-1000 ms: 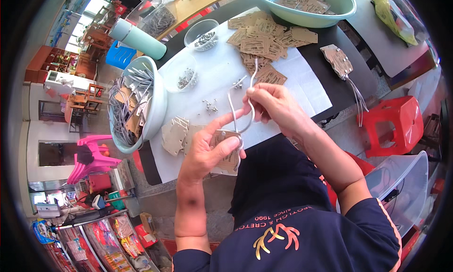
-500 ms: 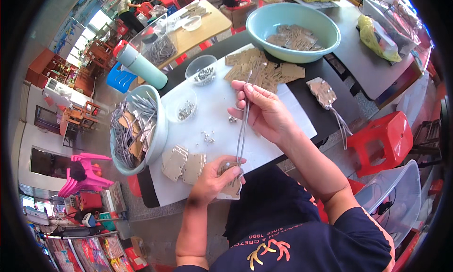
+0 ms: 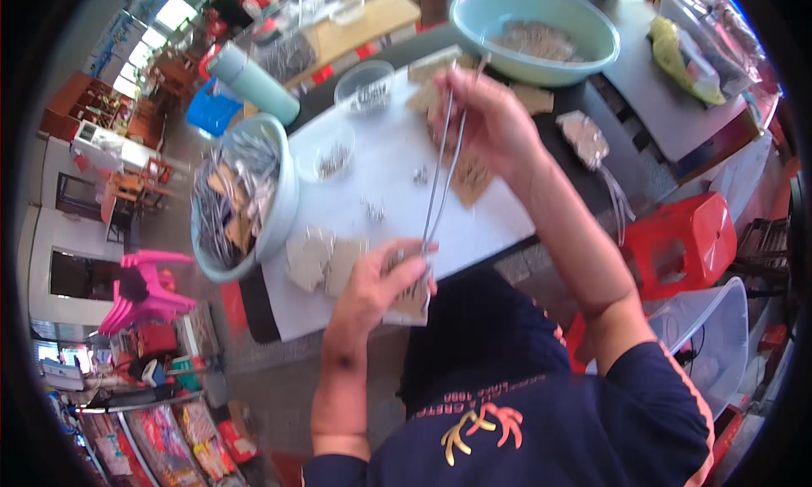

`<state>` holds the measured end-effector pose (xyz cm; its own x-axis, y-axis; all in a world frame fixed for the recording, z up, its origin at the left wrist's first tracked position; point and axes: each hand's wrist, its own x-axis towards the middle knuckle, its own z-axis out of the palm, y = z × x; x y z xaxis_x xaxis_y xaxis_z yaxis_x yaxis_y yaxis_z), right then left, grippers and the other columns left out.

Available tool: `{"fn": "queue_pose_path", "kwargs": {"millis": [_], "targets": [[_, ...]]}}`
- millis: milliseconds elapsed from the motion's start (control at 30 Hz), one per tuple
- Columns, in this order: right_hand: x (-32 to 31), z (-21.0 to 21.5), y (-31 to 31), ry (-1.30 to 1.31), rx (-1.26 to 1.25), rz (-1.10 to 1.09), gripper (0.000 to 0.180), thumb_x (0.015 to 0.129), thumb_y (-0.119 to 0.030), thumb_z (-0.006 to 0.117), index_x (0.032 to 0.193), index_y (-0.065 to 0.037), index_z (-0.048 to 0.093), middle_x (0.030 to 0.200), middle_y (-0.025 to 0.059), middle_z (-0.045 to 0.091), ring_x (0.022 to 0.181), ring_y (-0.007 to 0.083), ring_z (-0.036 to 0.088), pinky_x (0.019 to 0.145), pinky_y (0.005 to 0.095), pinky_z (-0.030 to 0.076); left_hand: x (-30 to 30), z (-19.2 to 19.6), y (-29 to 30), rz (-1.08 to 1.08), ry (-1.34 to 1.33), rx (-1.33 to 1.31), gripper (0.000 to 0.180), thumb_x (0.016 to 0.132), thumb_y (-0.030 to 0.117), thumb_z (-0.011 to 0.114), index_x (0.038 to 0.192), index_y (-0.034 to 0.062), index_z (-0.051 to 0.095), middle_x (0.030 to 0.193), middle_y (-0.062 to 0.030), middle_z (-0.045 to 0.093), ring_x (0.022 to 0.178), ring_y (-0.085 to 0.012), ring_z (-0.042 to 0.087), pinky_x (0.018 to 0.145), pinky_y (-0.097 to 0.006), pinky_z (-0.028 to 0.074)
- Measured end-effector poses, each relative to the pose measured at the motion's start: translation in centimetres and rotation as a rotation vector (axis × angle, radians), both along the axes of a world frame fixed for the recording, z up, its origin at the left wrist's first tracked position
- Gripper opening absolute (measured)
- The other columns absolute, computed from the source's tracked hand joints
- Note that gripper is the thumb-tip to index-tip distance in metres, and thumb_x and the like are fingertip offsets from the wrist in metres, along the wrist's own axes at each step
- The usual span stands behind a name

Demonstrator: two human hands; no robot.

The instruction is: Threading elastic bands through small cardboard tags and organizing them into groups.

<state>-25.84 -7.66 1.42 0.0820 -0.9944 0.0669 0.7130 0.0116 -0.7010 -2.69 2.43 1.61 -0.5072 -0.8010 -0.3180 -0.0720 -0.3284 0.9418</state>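
Observation:
My left hand (image 3: 379, 286) is closed on a flat brown cardboard-like piece (image 3: 414, 303) at the table's near edge, thumb on top. Two thin grey cords (image 3: 438, 178) rise from that piece. Raised over the far side of the table, my right hand (image 3: 491, 119) has its fingers closed on the upper part of the cords, which stand slightly apart. Beside my left hand lie more flat brown pieces (image 3: 326, 260). Small silver beads (image 3: 372, 208) are scattered on the white sheet (image 3: 381, 166) between the hands. Motion blurs both hands a little.
A blue basin (image 3: 283, 208) of grey cords and brown pieces stands at the left. Clear bowls (image 3: 365, 83) hold small metal parts. Behind are a green bottle (image 3: 254, 85) and a larger basin (image 3: 478, 43). To the right are a finished-looking corded piece (image 3: 585, 139) and a red stool (image 3: 677, 242).
My right hand has moved up and away from my left hand, and the cords have spread apart. My left hand keeps hold of the brown piece. The whole view has shifted slightly.

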Motion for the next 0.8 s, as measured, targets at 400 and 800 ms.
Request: {"fn": "queue_pose_path", "kwargs": {"millis": [400, 800], "targets": [[-1.2, 1.1, -1.5, -0.051, -0.069, -0.048, 0.022, 0.100, -0.022, 0.052, 0.104, -0.003, 0.060, 0.078, 0.0003, 0.057, 0.068, 0.0105, 0.055, 0.064, 0.0267, 0.049, 1.1, 1.0, 0.1, -0.022, 0.056, -0.070, 0.030, 0.095, 0.011, 0.057, 0.121, -0.0045, 0.057, 0.080, -0.0063, 0.064, 0.072, -0.0101, 0.061, 0.064, -0.024, 0.049], [-2.4, 1.8, -1.0, -0.035, -0.127, -0.065, 0.019, 0.100, -0.024, 0.051, 0.103, -0.006, 0.058, 0.087, 0.0020, 0.063, 0.067, 0.0073, 0.056, 0.063, 0.0243, 0.050, 2.6, -1.6, -0.5, 0.074, 0.436, 0.135, 0.031, 0.086, 0.019, 0.069, 0.108, -0.0003, 0.058, 0.084, -0.0141, 0.067, 0.070, -0.0197, 0.065, 0.059, -0.032, 0.053]]}}
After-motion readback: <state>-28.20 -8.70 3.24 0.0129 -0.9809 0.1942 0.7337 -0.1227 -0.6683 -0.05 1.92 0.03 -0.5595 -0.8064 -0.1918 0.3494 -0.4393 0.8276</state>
